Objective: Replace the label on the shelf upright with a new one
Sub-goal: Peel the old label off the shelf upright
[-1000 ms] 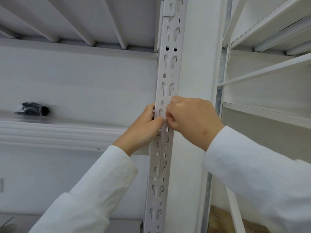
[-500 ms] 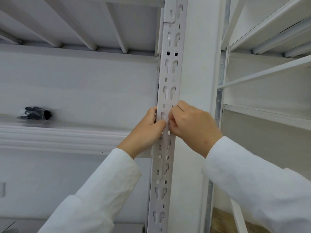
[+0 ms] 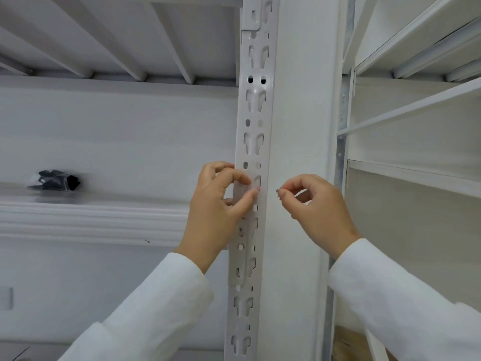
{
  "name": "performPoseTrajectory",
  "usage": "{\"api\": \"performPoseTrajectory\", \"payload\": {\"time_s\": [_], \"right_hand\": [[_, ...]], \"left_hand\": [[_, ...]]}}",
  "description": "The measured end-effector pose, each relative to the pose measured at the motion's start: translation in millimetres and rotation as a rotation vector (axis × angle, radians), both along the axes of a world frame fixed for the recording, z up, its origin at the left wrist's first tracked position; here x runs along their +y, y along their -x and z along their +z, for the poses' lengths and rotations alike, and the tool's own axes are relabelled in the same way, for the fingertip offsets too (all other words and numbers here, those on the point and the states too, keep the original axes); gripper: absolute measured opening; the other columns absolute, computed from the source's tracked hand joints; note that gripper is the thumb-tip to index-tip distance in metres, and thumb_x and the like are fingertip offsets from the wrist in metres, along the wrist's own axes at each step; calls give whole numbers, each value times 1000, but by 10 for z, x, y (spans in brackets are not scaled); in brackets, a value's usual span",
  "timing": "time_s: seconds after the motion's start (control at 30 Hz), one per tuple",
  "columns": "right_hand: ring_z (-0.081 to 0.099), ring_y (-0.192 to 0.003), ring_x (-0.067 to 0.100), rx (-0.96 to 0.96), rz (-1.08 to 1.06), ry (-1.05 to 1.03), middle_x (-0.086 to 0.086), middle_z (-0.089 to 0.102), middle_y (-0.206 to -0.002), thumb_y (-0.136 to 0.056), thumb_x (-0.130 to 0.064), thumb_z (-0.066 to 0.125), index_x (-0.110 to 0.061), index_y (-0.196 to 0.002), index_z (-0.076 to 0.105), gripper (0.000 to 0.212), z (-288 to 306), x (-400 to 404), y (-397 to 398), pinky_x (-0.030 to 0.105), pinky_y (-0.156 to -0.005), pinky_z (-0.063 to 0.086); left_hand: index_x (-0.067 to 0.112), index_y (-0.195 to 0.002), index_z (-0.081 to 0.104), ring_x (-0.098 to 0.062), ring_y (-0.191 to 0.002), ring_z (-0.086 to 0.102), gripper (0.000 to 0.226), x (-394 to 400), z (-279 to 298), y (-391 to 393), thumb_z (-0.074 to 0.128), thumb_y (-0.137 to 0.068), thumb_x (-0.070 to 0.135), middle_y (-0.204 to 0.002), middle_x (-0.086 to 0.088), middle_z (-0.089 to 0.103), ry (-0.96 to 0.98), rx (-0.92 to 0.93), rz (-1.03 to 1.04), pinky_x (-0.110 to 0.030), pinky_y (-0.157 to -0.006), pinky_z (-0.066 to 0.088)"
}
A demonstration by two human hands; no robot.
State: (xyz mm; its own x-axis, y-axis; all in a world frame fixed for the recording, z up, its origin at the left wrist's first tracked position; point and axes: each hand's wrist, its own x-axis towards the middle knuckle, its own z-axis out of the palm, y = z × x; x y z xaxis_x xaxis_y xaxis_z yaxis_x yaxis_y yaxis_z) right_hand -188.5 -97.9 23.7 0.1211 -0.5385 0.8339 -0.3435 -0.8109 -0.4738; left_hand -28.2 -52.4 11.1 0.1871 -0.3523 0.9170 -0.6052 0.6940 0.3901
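- both white sleeves reach up from the bottom of the view toward a slotted metal post.
- the left hand is against the post, its thumb and first finger curled onto the post's front face, the other fingers folded behind them.
- under those left fingertips sits a pale strip, the label, lying flat on the post; a tiny red mark shows at its right edge, just beside the tip of the thumb. the label is hard to make out against the pale metal.
- the left hand pinches or presses that strip rather than gripping the post itself; i cannot tell which.
- the right hand hangs apart from the post, to the right of the left fingertips, in front of the plain white column.
- its thumb and first finger are pinched together at the tips; whether something small is between them is too fine to tell. the remaining fingers are loosely curled.
- left of the left hand, well apart, a dark crumpled thing lies on a white ledge.
- above both hands, the ribbed underside of a shelf.
- right of the right hand, farther white shelves.
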Motion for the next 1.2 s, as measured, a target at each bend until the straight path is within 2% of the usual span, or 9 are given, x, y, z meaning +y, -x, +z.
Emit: {"api": "performPoseTrajectory", "payload": {"time_s": [0.13, 0.27, 0.4, 0.47, 0.6, 0.77, 1.0, 1.13, 1.2], "right_hand": [[59, -67, 12, -2, 29, -38, -7, 64, -79, -82, -24, 64, -25, -70, 64, 12, -3, -37, -22, 38, -70, 55], [60, -67, 12, -11, 44, -32, -8, 64, -77, -83, -21, 63, -24, -71, 64, 13, -25, -52, -33, 35, -69, 55], [60, -68, 11, -7, 76, -34, -9, 64, -76, -84, -20, 62, -25, -71, 64, 14, -68, -44, -36, 34, -67, 54], [61, -68, 12, 4, 82, -33, -9, 64, -75, -84, -20, 62, -24, -71, 64, 14, -85, -30, -37, 31, -67, 53], [61, -69, 10, 21, 84, -17, -10, 64, -75, -84, -20, 61, -23, -73, 65, 12, -89, -10, -32, 24, -64, 50], [58, -69, 4, 34, 87, 5, -12, 64, -73, -84, -20, 61, -26, -72, 64, 14, -79, 12, -7, 13, -61, 45], [57, -64, 5, 4, 99, -36, -10, 63, -69, -82, -21, 62, -23, -69, 64, 14, -89, -4, 87, 19, -63, 46], [56, -63, 5, -7, 116, -59, -10, 62, -67, -83, -20, 62, -23, -69, 64, 15, -108, -31, 80, 26, -64, 50], [56, -63, 4, 8, 115, -50, -11, 62, -67, -83, -19, 62, -24, -69, 64, 16, -125, -28, 57, 20, -63, 48]], "left_hand": [[26, -79, 69, 4, -97, 52, 10, 30, 34, -47, 69, -78, 37, -112, 13, 48, 54, -180, 271, -38, -62, 56], [25, -73, 74, -19, -86, 63, 18, 113, 138, -13, 61, -81, 35, -115, -1, 65, 212, -516, 568, -28, -37, 46], [19, -60, 71, -16, -91, 53, 18, 121, 190, -10, 69, -78, 22, -110, 0, 70, 300, -700, 722, -23, -41, 34], [18, -56, 69, -15, -94, 49, 22, 106, 218, -24, 67, -78, 19, -106, 1, 71, 354, -733, 749, -24, -45, 30], [16, -55, 66, -15, -94, 48, 25, 39, 286, -52, 61, -79, 17, -101, 2, 72, 417, -821, 778, -32, -44, 43], [15, -57, 63, -12, -92, 47, 23, -30, 331, -70, 58, -79, 14, -97, 4, 72, 472, -877, 796, -30, -41, 42], [16, -67, 67, -11, -88, 50, 19, 32, 401, -155, 60, -84, 16, -94, 6, 73, 520, -731, 726, -18, -50, 26], [18, -68, 70, -12, -87, 50, 18, 36, 284, -180, 63, -84, 18, -93, 6, 73, 527, -739, 694, -21, -49, 34], [19, -67, 71, -13, -87, 50, 20, 24, 266, -184, 63, -85, 21, -93, 5, 73, 539, -763, 687, -23, -52, 37]]}}
